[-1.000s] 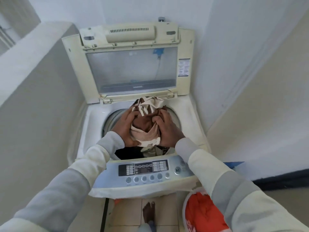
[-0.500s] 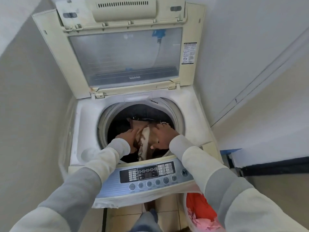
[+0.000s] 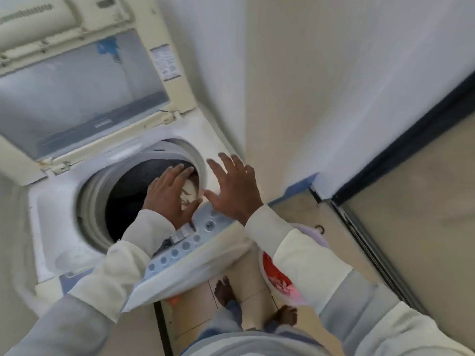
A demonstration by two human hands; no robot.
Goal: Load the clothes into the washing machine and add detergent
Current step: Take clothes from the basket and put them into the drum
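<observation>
L hand (image 3: 169,194) lies flat over the drum (image 3: 128,194) mouth, fingers straight and together, gripping nothing. It covers what's under it, so I can't tell if the palm touches cloth. R hand (image 3: 235,186) is spread wide, holding nothing, over the washer (image 3: 51,201) top deck just right of the drum rim, beyond the panel (image 3: 185,242); touching or hovering, can't say.

Clothes (image 3: 190,195): only a beige-and-brown scrap shows, in the drum at its right edge, btw my L fingers and the rim. The rest is under the hand or lost in the dark tub.

Lid (image 3: 77,98) stands up at the back, its left side and top cut off by the frame. Panel buttons are smeared w/ blur, markings unreadable, and my L sleeve covers the panel's left part.

Basket (image 3: 321,240) on the floor at right is mostly behind my R sleeve; red and pink stuff (image 3: 279,277) in it, prob. more laundry. Bare feet (image 3: 225,291) stand on tile by the washer front.
</observation>
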